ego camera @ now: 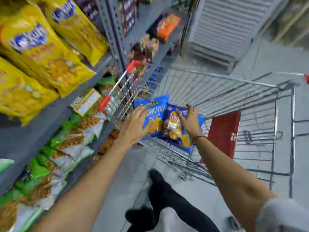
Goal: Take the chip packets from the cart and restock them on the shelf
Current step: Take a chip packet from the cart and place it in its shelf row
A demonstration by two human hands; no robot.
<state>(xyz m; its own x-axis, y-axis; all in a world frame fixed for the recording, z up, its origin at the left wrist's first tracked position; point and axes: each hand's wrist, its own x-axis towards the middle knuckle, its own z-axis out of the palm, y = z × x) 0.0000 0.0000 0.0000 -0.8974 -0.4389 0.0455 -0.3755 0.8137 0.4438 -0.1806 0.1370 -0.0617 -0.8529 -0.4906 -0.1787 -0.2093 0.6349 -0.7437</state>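
Note:
Two blue chip packets lie in the wire cart (217, 91). The light blue packet (156, 108) is on the left, and the darker blue Lay's packet (173, 126) overlaps it on the right. My left hand (135, 124) hovers over the light blue packet with fingers spread, touching or just above it. My right hand (189, 119) curls its fingers at the top edge of the Lay's packet; a firm hold is not visible. The grey metal shelf (55, 111) stands to the left of the cart.
Large yellow snack bags (41, 52) fill the upper shelf and green-and-white packets (66, 139) fill the lower ones. Orange packets (167, 27) sit further along. A red flap (224, 133) hangs inside the cart. My dark-trousered leg (167, 198) stands on the grey floor.

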